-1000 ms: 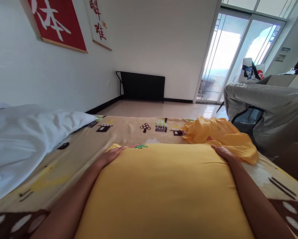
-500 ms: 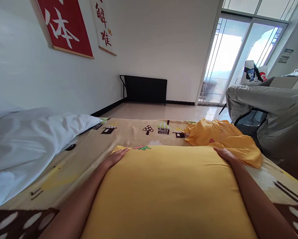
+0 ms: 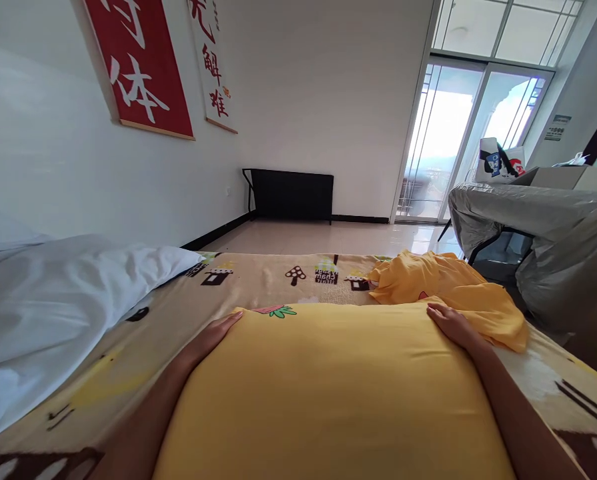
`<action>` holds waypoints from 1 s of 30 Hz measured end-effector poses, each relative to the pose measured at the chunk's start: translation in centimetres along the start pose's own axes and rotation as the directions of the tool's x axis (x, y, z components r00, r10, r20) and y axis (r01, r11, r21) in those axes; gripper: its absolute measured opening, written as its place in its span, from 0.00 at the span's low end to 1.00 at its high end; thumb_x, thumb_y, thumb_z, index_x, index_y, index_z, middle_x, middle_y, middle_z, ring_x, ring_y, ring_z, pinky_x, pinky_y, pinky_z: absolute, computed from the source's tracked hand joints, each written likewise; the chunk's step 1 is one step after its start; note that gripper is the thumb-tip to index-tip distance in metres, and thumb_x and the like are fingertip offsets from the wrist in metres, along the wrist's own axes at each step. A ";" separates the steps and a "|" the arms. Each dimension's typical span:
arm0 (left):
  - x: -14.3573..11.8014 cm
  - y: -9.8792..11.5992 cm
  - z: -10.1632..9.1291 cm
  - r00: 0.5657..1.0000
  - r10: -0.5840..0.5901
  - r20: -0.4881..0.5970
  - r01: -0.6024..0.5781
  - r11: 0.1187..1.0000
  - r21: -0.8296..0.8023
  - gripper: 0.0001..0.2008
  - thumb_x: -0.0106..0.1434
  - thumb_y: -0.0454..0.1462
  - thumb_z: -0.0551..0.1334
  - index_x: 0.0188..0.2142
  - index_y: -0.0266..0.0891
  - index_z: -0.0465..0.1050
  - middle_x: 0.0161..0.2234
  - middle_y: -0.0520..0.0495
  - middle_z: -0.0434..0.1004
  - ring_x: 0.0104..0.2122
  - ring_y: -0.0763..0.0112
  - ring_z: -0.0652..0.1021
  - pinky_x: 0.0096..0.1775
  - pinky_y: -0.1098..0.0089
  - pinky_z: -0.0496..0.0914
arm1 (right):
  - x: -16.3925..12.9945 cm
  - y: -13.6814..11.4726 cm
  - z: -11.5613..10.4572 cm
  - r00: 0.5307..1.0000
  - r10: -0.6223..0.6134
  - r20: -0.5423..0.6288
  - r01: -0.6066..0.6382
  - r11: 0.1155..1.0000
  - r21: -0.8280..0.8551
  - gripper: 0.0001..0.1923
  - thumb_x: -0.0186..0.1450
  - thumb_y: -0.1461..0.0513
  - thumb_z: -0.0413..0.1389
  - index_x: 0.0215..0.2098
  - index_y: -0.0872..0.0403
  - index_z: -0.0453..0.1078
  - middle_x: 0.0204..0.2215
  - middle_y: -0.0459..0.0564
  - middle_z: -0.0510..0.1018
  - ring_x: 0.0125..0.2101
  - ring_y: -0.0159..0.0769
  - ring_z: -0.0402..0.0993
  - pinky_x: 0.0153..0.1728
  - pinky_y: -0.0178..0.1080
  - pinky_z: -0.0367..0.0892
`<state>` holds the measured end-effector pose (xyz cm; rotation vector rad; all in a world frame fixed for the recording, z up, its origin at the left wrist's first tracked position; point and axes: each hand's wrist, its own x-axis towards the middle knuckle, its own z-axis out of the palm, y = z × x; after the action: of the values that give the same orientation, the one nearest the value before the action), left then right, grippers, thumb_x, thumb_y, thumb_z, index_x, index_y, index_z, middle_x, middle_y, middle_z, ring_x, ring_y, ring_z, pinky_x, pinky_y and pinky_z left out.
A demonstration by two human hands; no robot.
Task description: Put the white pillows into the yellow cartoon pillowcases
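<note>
A plump yellow pillow [image 3: 328,387] fills the lower middle of the head view, with a strawberry print showing at its far edge. My left hand [image 3: 221,331] grips the far left corner, its fingertips pressed together on the fabric. At the far right corner, my right hand [image 3: 451,323] holds on in the same way, fingers curled over the edge and partly hidden. Just beyond that hand lies a crumpled yellow-orange cloth [image 3: 478,297]. Beneath everything spreads a beige patterned blanket [image 3: 258,280].
White bedding [image 3: 78,300] is heaped on the left. A plastic-covered piece of furniture [image 3: 518,200] stands at the right, with bags [image 3: 493,160] near it. A black panel [image 3: 293,193] leans by the far wall, and glass doors [image 3: 443,133] are at the back right.
The view has tilted up, so the room sits lower in the picture. My left hand has moved a little outward, and more of the strawberry print shows. My right hand stays at its corner.
</note>
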<state>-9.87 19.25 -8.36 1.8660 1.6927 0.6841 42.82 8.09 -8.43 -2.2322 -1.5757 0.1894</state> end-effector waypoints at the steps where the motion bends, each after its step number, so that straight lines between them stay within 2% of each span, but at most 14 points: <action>1: -0.1 0.1 -0.5 1.000 -0.009 -0.011 0.009 1.000 0.006 0.34 0.59 0.56 0.47 0.53 0.36 0.72 0.57 0.45 0.69 0.57 0.59 0.69 0.57 0.66 0.64 | -0.7 -0.4 -0.2 0.999 -0.036 0.008 0.036 0.999 0.013 0.28 0.65 0.51 0.40 0.55 0.52 0.69 0.55 0.53 0.72 0.54 0.45 0.68 0.55 0.45 0.60; 3: -0.9 1.0 -1.4 0.999 -0.037 -0.030 0.038 0.998 0.055 0.34 0.59 0.55 0.47 0.55 0.36 0.70 0.59 0.44 0.65 0.60 0.57 0.65 0.61 0.63 0.59 | -1.8 -1.1 -0.6 0.996 -0.091 0.025 0.090 0.996 0.029 0.29 0.65 0.50 0.40 0.58 0.52 0.66 0.58 0.52 0.68 0.58 0.45 0.64 0.58 0.46 0.56; 5: -2.5 2.8 -2.1 0.999 -0.030 -0.034 0.034 0.989 0.141 0.34 0.60 0.55 0.46 0.56 0.37 0.69 0.59 0.45 0.65 0.60 0.55 0.66 0.61 0.61 0.58 | -2.8 -2.0 -1.0 0.994 -0.098 0.044 0.097 0.995 0.018 0.30 0.65 0.51 0.40 0.59 0.54 0.66 0.60 0.52 0.65 0.60 0.46 0.60 0.60 0.49 0.52; 6: -3.6 4.1 -2.3 1.000 0.008 -0.009 -0.006 0.984 0.177 0.34 0.60 0.54 0.46 0.57 0.38 0.68 0.60 0.46 0.65 0.59 0.55 0.66 0.61 0.60 0.58 | -3.3 -2.5 -1.3 0.994 -0.094 0.051 0.094 0.996 0.005 0.30 0.66 0.51 0.40 0.59 0.54 0.66 0.61 0.52 0.64 0.61 0.46 0.58 0.61 0.51 0.51; 8: -6.4 6.7 -2.1 0.985 0.156 0.075 -0.168 0.962 0.215 0.32 0.62 0.54 0.46 0.60 0.45 0.64 0.62 0.51 0.61 0.61 0.57 0.63 0.61 0.60 0.57 | -4.5 -3.8 -1.9 0.990 -0.135 0.047 0.135 0.991 -0.009 0.29 0.66 0.51 0.39 0.59 0.53 0.66 0.61 0.51 0.63 0.62 0.45 0.56 0.61 0.51 0.51; 11: -10.9 10.4 -0.4 0.883 0.410 0.228 -0.464 0.839 0.284 0.29 0.62 0.55 0.52 0.61 0.56 0.60 0.64 0.55 0.55 0.64 0.56 0.58 0.62 0.55 0.55 | -7.5 -6.5 -2.3 0.949 -0.313 0.049 0.313 0.950 -0.007 0.29 0.67 0.48 0.40 0.61 0.48 0.63 0.63 0.48 0.60 0.64 0.45 0.53 0.62 0.53 0.52; 13: -13.3 12.2 1.5 0.790 0.536 0.298 -0.612 0.722 0.323 0.29 0.63 0.53 0.53 0.63 0.59 0.54 0.64 0.54 0.54 0.64 0.56 0.58 0.62 0.51 0.56 | -9.8 -8.4 -2.3 0.886 -0.457 0.077 0.459 0.889 -0.007 0.28 0.68 0.48 0.42 0.63 0.45 0.59 0.64 0.47 0.57 0.64 0.45 0.50 0.62 0.55 0.52; 15: -14.8 13.4 3.4 0.714 0.627 0.311 -0.699 0.620 0.357 0.31 0.65 0.51 0.52 0.65 0.57 0.44 0.64 0.51 0.53 0.64 0.57 0.58 0.61 0.51 0.57 | -11.9 -9.9 -2.0 0.808 -0.583 0.088 0.586 0.810 -0.015 0.26 0.69 0.50 0.43 0.64 0.42 0.55 0.64 0.46 0.55 0.65 0.45 0.48 0.61 0.56 0.53; 17: -15.6 13.7 5.0 0.664 0.680 0.310 -0.741 0.544 0.395 0.35 0.66 0.51 0.50 0.66 0.53 0.33 0.65 0.49 0.50 0.64 0.57 0.56 0.61 0.51 0.58 | -13.3 -10.8 -1.7 0.723 -0.685 0.092 0.689 0.724 -0.034 0.28 0.69 0.51 0.45 0.66 0.41 0.49 0.65 0.46 0.53 0.65 0.44 0.48 0.61 0.54 0.56; 20: -15.7 13.1 6.8 0.603 0.732 0.316 -0.778 0.453 0.435 0.45 0.62 0.56 0.51 0.66 0.45 0.22 0.66 0.43 0.44 0.65 0.51 0.53 0.60 0.48 0.57 | -14.4 -11.2 -1.4 0.595 -0.796 0.109 0.803 0.591 -0.073 0.37 0.67 0.50 0.48 0.68 0.43 0.36 0.65 0.49 0.51 0.64 0.45 0.49 0.59 0.51 0.60; 23: -15.3 11.8 8.1 0.555 0.769 0.317 -0.803 0.396 0.446 0.49 0.60 0.59 0.51 0.65 0.40 0.19 0.66 0.40 0.42 0.65 0.49 0.52 0.61 0.47 0.55 | -14.8 -11.1 -0.9 0.476 -0.877 0.065 0.876 0.466 -0.120 0.45 0.65 0.50 0.52 0.68 0.48 0.25 0.64 0.54 0.51 0.62 0.47 0.52 0.56 0.48 0.65; 25: -15.0 11.1 8.7 0.545 0.771 0.329 -0.810 0.381 0.446 0.49 0.60 0.59 0.51 0.66 0.40 0.20 0.66 0.40 0.42 0.65 0.51 0.52 0.62 0.49 0.54 | -14.9 -11.1 -0.4 0.415 -0.909 0.024 0.900 0.407 -0.155 0.47 0.66 0.54 0.52 0.67 0.51 0.21 0.62 0.56 0.53 0.61 0.47 0.55 0.55 0.45 0.67; 27: -14.8 10.8 9.0 0.544 0.772 0.329 -0.808 0.378 0.452 0.49 0.60 0.58 0.52 0.66 0.40 0.21 0.66 0.40 0.43 0.65 0.51 0.53 0.63 0.50 0.53 | -15.0 -11.2 -0.1 0.391 -0.920 0.002 0.906 0.385 -0.179 0.46 0.67 0.59 0.51 0.67 0.51 0.20 0.62 0.56 0.55 0.61 0.45 0.56 0.55 0.43 0.67; 30: -14.9 11.3 8.7 0.541 0.774 0.329 -0.813 0.380 0.442 0.51 0.59 0.59 0.54 0.66 0.40 0.22 0.66 0.40 0.43 0.65 0.51 0.53 0.63 0.49 0.53 | -14.8 -11.3 0.2 0.402 -0.915 0.024 0.903 0.392 -0.178 0.45 0.67 0.59 0.50 0.67 0.51 0.20 0.62 0.55 0.53 0.61 0.44 0.56 0.55 0.43 0.66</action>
<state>2.90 3.13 -7.39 3.1608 0.8375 0.4421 27.63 -2.36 -5.87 -1.0765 -2.5792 -0.3699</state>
